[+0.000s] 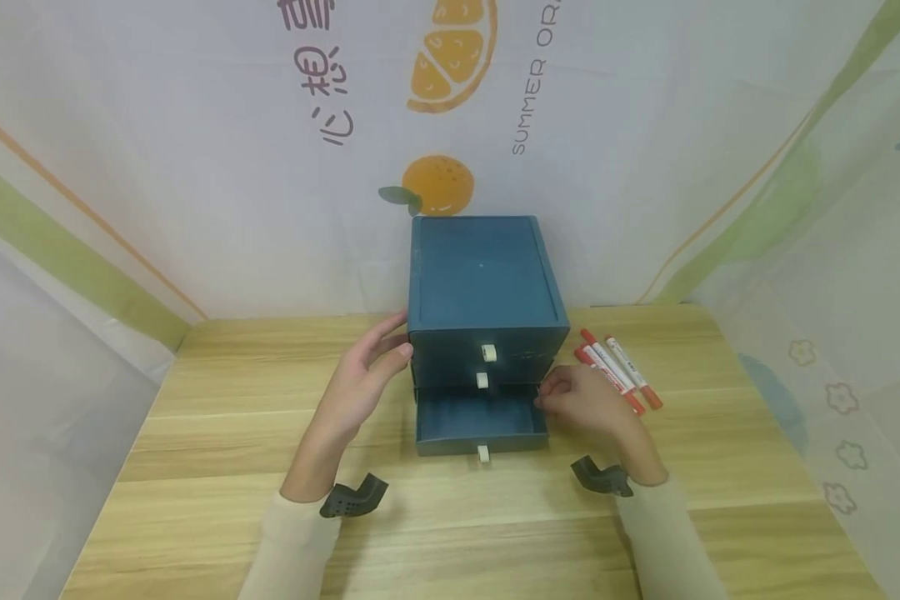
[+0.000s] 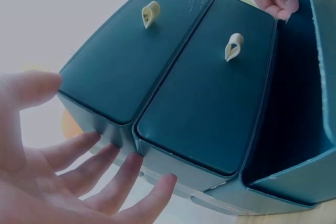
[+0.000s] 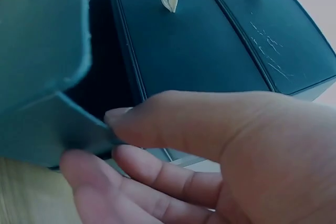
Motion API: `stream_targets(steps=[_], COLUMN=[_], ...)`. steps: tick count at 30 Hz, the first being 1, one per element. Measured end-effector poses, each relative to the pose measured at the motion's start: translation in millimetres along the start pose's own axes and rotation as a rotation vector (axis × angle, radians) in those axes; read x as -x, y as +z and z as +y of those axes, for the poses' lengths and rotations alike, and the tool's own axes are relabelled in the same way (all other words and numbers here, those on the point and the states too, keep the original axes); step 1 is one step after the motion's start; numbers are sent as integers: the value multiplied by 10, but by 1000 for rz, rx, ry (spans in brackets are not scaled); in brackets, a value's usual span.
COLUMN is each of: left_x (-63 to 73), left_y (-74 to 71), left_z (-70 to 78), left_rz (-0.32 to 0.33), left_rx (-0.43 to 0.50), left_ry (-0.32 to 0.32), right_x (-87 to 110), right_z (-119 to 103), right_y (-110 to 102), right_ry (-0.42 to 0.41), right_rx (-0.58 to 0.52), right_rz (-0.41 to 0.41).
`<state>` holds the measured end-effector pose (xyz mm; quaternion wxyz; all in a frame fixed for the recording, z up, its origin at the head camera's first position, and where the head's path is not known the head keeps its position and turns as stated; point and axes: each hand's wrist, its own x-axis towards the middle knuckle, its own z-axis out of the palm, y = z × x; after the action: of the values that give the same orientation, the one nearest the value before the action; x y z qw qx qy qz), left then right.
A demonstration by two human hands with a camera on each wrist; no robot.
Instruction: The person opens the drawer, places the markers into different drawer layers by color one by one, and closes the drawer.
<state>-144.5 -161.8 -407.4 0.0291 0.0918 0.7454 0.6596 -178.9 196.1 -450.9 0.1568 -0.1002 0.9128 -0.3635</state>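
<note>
A dark blue chest of three drawers [image 1: 483, 275] stands at the back of the table, its bottom drawer [image 1: 442, 447] pulled out. No contents show on the floor of that drawer. The upper drawers [image 2: 205, 93] are closed, and each front carries a cream loop tab [image 2: 234, 45]. Against the chest's left side rests my left hand [image 1: 352, 392], fingers extended and spread, thumb near the front edge. My right hand [image 1: 588, 402] pinches the right side wall of the bottom drawer [image 3: 68, 124] between thumb and fingers.
Several red-and-white markers [image 1: 615, 371] lie on the wooden table [image 1: 232, 433] to the right of the chest, just beyond my right hand. A white cloth with printed oranges [image 1: 438, 185] hangs right behind the chest.
</note>
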Motion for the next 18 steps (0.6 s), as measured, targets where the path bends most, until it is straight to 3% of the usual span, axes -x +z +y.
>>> stream_targets(steps=[9, 18], left_x=[-4, -2], left_y=[1, 0], left_z=[-10, -1], left_rz=[0, 1], left_rx=[-3, -8], left_ry=[0, 1], right_x=[10, 54], right_z=[-10, -38], right_y=[0, -29], right_ry=[1, -48], right_rx=[-35, 12], right_rz=[-22, -59])
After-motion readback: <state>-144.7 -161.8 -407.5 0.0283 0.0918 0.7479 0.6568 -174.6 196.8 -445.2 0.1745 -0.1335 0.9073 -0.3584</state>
